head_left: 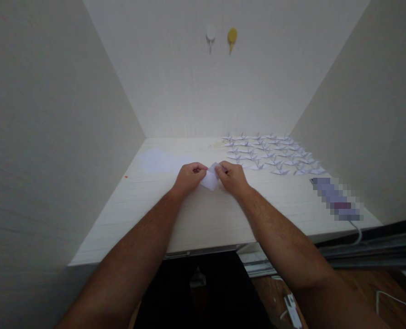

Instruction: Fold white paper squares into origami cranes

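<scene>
A small folded piece of white paper (210,179) is held between both hands just above the light wooden desk (203,214). My left hand (189,177) pinches its left edge with closed fingers. My right hand (233,177) pinches its right edge the same way. The two hands almost touch over the middle of the desk.
Several folded paper cranes (271,154) lie in rows at the back right of the desk. A stack of pale paper sheets (156,161) lies at the back left. A blurred flat object with a cable (338,199) rests near the right edge. Walls close in on three sides.
</scene>
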`<state>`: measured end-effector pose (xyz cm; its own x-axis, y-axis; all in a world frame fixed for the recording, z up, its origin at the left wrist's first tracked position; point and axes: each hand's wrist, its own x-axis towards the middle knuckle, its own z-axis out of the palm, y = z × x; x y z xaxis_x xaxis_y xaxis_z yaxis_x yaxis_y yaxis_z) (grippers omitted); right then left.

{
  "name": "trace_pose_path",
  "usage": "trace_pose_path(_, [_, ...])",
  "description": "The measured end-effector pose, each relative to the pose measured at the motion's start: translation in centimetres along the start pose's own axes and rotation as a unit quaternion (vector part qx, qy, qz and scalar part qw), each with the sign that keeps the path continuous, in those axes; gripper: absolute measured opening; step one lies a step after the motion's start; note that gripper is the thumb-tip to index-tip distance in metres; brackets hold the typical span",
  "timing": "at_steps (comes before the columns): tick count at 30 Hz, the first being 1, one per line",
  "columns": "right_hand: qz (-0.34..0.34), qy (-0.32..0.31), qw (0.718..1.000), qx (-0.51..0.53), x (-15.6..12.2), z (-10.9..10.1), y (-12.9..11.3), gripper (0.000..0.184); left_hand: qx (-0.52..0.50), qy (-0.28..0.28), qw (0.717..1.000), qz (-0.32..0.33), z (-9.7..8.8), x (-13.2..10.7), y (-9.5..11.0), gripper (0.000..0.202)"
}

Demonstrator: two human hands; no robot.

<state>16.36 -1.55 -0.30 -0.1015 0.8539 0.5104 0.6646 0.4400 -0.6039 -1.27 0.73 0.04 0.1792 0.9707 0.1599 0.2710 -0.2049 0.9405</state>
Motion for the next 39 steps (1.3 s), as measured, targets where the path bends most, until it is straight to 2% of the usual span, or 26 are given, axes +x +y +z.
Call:
trace_pose_path(7, [0.022,0.008,1.0,0.017,0.1,0.2,0.0,0.029,0.064,-0.012,0.998,0.024,-0.1,-0.2,0.3,0.013])
trace_pose_path(15, [-0.012,0.012,1.0,-0.02,0.0,0.0,-0.1,0.03,0.008,-0.034,0.999,-0.006,-0.2,-0.3,0.8,0.012])
trace_pose_path(18, [-0.004,0.021,1.0,-0.014,0.0,-0.1,-0.3,0.032,-0.021,-0.03,0.999,-0.024,-0.1,-0.3,0.6,0.013])
trace_pose_path(23, [0.018,0.012,0.999,0.037,0.0,-0.1,-0.4,0.03,-0.035,0.006,0.999,-0.031,0.0,-0.3,0.7,0.014])
trace_pose_path(32, [0.101,-0.029,0.979,0.176,0.2,0.1,-0.6,0.024,-0.028,0.01,0.999,-0.019,-0.1,-0.4,0.8,0.013])
trace_pose_path(39, [0.114,-0.034,0.973,0.196,0.2,0.3,-0.1,0.024,0.007,0.012,1.0,-0.007,-0.3,-0.4,1.1,0.012])
